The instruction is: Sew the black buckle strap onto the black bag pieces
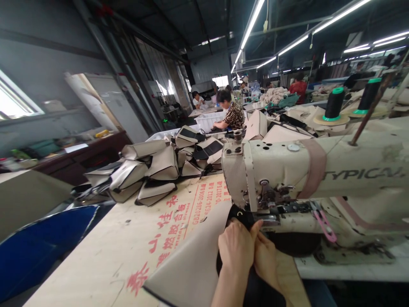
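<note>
Long fluorescent tubes (254,21) are glowing beneath the dark roof of a large workshop, where other people are sitting farther back, one of them, in a leopard-print top (234,117), bending forward beside a white plastic bin (209,121). Pale plywood with red printed characters is forming the bench (108,251) in the foreground, and a heap of beige bag-like pieces with black edging (162,164) is lying along its far side. At its left, a large blue container (41,251) is showing its curved wall.

An off-white industrial sewing machine lettered "TYPICAL" (277,162) is standing at the right, its narrow lower arm reaching toward the bench. Two black thread cones with green tops are standing above it, the nearer cone (332,104) just left of the other. Small pink-handled snips (325,224) are resting against the lower arm.

Just before the end of that arm, a beige sheet-like workpiece with black parts (191,256) is spreading leftward over the bench. The left hand (234,243) is closing around its black part, fingers curled. The right hand (266,256) is pressing close beside it, touching the black material; its fingertips are partly hiding behind the left, so I cannot tell how tightly it is gripping.
</note>
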A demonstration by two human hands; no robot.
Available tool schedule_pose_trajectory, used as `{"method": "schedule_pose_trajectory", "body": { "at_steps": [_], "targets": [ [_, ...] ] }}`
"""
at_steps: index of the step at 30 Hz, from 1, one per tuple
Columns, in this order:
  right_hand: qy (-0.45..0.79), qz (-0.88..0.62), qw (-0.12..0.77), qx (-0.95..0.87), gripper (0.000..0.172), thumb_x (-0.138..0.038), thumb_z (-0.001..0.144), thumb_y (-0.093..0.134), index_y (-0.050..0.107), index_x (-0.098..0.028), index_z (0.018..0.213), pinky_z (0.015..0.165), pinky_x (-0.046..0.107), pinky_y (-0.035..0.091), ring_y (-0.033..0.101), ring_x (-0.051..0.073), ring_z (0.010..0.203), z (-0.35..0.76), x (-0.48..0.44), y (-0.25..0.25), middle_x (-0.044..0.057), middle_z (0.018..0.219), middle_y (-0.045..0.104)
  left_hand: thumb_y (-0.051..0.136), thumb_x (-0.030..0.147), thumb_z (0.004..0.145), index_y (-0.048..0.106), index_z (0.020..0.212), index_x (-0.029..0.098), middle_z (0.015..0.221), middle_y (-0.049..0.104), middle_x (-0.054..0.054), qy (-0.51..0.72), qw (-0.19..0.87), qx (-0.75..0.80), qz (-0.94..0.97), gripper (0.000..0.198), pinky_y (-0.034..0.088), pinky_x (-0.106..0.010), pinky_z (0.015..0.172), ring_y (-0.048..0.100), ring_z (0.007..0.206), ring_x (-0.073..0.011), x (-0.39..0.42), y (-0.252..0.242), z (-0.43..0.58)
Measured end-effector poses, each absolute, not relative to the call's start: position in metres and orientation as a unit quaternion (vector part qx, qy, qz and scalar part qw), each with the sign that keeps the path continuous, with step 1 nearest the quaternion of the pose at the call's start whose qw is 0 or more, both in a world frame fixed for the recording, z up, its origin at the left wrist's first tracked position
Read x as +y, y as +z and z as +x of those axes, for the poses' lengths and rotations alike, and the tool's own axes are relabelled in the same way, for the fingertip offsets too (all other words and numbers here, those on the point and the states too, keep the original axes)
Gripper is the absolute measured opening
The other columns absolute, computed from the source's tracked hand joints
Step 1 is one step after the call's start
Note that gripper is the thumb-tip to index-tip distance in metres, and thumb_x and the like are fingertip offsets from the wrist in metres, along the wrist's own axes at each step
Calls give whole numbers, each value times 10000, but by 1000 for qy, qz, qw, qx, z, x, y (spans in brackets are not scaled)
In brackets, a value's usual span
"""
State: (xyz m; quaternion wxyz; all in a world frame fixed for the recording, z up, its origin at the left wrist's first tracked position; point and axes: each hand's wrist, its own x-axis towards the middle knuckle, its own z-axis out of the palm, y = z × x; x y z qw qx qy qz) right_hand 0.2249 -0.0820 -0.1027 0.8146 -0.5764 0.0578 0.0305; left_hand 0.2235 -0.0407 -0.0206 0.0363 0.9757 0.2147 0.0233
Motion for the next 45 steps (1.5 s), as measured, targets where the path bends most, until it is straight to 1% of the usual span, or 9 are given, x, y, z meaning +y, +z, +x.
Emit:
{"method": "schedule_pose_trajectory", "body": {
  "at_steps": [7, 11, 16, 20, 23, 28, 35, 38, 45],
  "targets": [
    [101, -486, 866, 60, 459, -563, 686, 569, 658, -130, 808, 684, 269, 463, 577, 211, 767, 225, -77, -106, 77, 825, 656, 271, 502, 868, 546, 768, 158, 727, 657, -108, 55, 72, 198, 976, 451, 401, -290, 589, 635, 733, -248, -19, -36, 220],
    [90, -485, 865, 94, 433, -544, 662, 610, 653, -125, 759, 742, 268, 436, 548, 225, 847, 228, -71, -105, 70, 788, 648, 289, 516, 861, 526, 702, 175, 668, 630, -65, 35, 130, 179, 975, 444, 353, -246, 538, 609, 643, -199, -3, -37, 226],
    [79, -491, 860, 117, 431, -556, 686, 592, 640, -133, 755, 634, 233, 415, 515, 165, 681, 228, -64, -107, 15, 666, 601, 331, 534, 840, 531, 663, 179, 625, 607, -44, 13, 173, 145, 974, 445, 318, -227, 518, 580, 601, -175, 9, -31, 235],
    [73, -562, 822, 50, 378, -528, 737, 575, 577, -151, 723, 462, 214, 294, 365, 101, 494, 225, -75, -109, -45, 544, 467, 326, 538, 838, 542, 652, 175, 607, 592, -40, 10, 191, 145, 971, 461, 299, -229, 508, 557, 575, -168, 12, -32, 238],
    [91, -601, 794, -32, 304, -455, 730, 612, 540, -163, 771, 505, 205, 316, 394, 102, 552, 224, -87, -104, -39, 643, 491, 328, 541, 838, 553, 661, 172, 621, 598, -44, 12, 212, 147, 966, 467, 306, -229, 525, 563, 600, -169, 12, -34, 238],
    [85, -613, 785, -31, 293, -475, 762, 568, 504, -191, 737, 510, 207, 319, 409, 113, 533, 227, -99, -98, -55, 573, 410, 326, 564, 829, 533, 636, 174, 592, 568, -30, 13, 209, 149, 966, 481, 285, -228, 509, 530, 561, -156, 12, -36, 238],
    [41, -682, 730, -24, 365, -518, 786, 503, 604, -170, 745, 574, 237, 343, 468, 160, 575, 241, -98, -99, 18, 619, 557, 325, 554, 830, 491, 595, 182, 553, 522, -12, 25, 200, 154, 967, 470, 262, -231, 493, 479, 511, -140, 9, -33, 237],
    [38, -663, 748, -7, 381, -510, 770, 521, 629, -147, 729, 645, 242, 359, 496, 179, 671, 244, -93, -101, 48, 693, 599, 334, 538, 835, 496, 599, 182, 555, 530, -11, 25, 206, 154, 966, 457, 267, -227, 500, 496, 527, -143, 8, -33, 237],
    [76, -573, 814, 56, 446, -549, 743, 537, 645, -129, 846, 561, 211, 356, 496, 161, 690, 239, -81, -107, 24, 711, 599, 384, 516, 829, 579, 669, 166, 604, 595, -32, 21, 242, 158, 957, 431, 296, -218, 522, 546, 579, -156, 10, -35, 237]
  ]
}}
